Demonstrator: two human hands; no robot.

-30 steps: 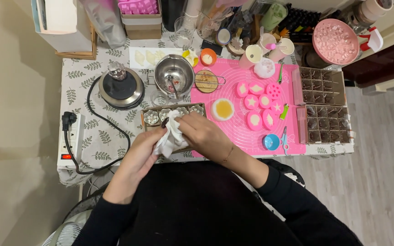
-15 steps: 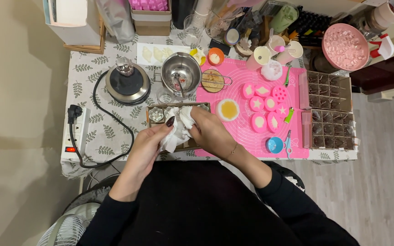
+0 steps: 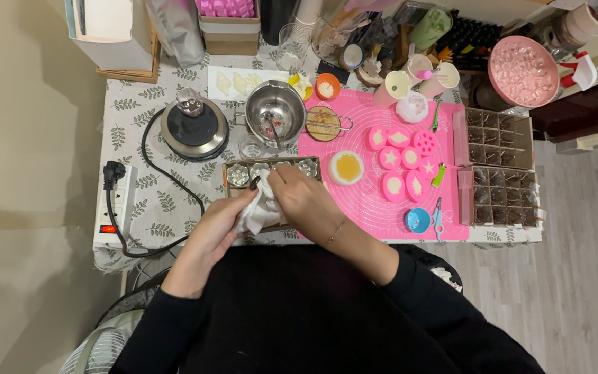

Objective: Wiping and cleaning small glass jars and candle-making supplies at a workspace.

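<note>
Both my hands meet over a brown tray [image 3: 228, 185] of small clear glass cups at the table's front. My left hand [image 3: 223, 221] holds a crumpled white cloth [image 3: 259, 211] from below. My right hand [image 3: 300, 195] presses into the same cloth from the right, fingers curled; whatever is inside the cloth is hidden. Several glass cups [image 3: 238, 175] stand in the tray's far row, just beyond my fingers.
A pink mat [image 3: 375, 208] carries pink moulds [image 3: 390, 158], a yellow-filled white dish [image 3: 346, 167] and a small blue cup [image 3: 417, 220]. A steel bowl [image 3: 275, 107], round hot plate [image 3: 194, 130], power strip [image 3: 113, 201] with black cable, and compartment boxes [image 3: 500, 176] surround it.
My hands and the cloth stay over the tray, the right hand shifting slightly on the cloth. The view has drifted a little.
</note>
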